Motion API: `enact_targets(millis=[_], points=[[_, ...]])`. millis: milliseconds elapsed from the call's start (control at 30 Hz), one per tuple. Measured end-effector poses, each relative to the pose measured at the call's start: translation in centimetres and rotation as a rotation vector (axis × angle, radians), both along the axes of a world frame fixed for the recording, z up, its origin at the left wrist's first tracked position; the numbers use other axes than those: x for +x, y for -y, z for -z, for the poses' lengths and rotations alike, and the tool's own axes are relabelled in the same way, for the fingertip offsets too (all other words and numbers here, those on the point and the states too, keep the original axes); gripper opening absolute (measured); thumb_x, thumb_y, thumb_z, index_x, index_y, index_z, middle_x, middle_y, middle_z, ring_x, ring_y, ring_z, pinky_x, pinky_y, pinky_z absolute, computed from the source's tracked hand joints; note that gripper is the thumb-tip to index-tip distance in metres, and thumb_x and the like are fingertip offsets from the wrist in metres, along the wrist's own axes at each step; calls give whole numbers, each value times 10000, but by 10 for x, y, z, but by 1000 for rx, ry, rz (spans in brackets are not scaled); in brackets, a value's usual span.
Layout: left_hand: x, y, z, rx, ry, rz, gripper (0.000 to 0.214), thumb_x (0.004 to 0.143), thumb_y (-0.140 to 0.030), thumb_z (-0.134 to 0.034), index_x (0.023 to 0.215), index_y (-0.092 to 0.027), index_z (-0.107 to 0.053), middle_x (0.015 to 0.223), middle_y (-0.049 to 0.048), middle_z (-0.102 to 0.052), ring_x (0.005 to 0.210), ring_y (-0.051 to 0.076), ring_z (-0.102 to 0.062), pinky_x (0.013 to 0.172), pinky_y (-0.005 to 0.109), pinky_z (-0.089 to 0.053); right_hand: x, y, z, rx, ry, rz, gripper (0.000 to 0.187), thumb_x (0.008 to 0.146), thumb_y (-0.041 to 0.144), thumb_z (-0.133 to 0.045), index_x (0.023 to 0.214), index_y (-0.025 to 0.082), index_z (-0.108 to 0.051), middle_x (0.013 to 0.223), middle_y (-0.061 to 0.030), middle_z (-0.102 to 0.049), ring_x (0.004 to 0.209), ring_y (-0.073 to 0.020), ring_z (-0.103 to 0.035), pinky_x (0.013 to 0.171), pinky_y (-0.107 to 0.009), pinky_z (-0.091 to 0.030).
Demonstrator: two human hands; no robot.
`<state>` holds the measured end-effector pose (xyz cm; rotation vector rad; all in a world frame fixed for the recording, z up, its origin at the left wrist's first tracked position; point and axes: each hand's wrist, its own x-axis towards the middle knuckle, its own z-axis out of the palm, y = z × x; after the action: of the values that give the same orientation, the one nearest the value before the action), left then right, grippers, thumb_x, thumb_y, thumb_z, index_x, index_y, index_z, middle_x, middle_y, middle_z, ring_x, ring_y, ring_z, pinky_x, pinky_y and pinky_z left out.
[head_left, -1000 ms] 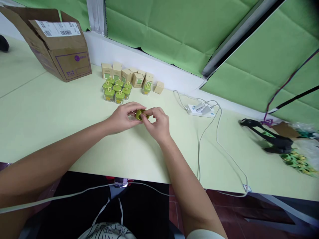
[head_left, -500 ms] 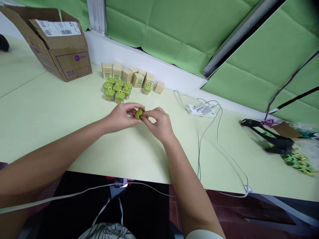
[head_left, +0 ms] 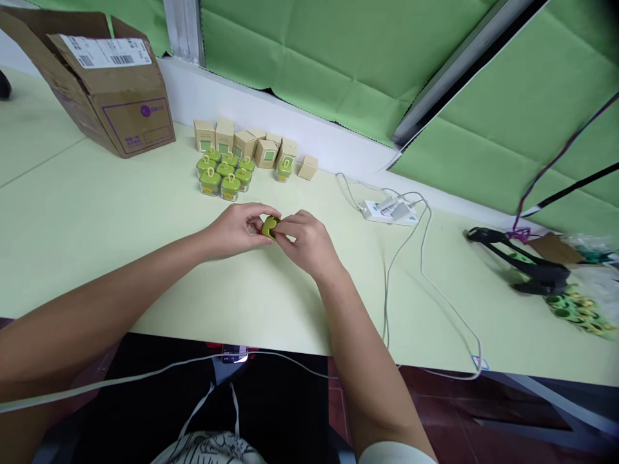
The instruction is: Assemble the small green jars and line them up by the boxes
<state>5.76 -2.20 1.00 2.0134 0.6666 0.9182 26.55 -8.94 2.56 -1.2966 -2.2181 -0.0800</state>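
Since the earlier pictures my right hand (head_left: pixel 309 241) has crept further over the green piece (head_left: pixel 269 226), so less of it shows now, and the whole view has slid a touch to the left. The piece itself has barely shifted. It sits just above the table (head_left: pixel 97 219), pinched between both hands: the left hand (head_left: pixel 236 229) is closed on its near-left side with thumb and fingertips, and the right is closed on its other side. I judge that the two-sided pinch is there because so small a piece would turn in one hand alone. What the right fingers cover I cannot make out.

Just beyond the grip stands a tight cluster of clear jars (head_left: pixel 221 179) with green looped caps, and behind them a row of small kraft boxes (head_left: pixel 251 143), each with a green panel on its face. They are set close together against the wall, within easy reach.

Far left of the grip a cardboard carton (head_left: pixel 120 96) lies open. Its white shipping label carries barcodes and its side a round purple logo in a purple frame, and none of this is legible from here. Right of the grip lies a white power strip (head_left: pixel 387 211) with its cables trailing over the table edge.
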Motion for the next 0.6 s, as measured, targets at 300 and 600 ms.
enact_targets(millis=[300,600], points=[[-3,-4,-2,30,-4,-10,466,766,-310,-825,1221,-223,-784,1112,71,-778,815,167,-699,750,303,-606,1,4,-6,-115,-123,-89,295,1000,142,-543,1022,247,-818,1076,-69,-799,977,-227,-710,887,-365,-558],[-1,-1,-2,24,-11,9,439,768,-324,-836,1191,-218,-782,1077,60,-776,801,161,-689,765,312,-598,1,-1,1,-145,-305,4,216,963,199,-667,924,311,-847,945,2,-833,844,-204,-718,847,-360,-577]])
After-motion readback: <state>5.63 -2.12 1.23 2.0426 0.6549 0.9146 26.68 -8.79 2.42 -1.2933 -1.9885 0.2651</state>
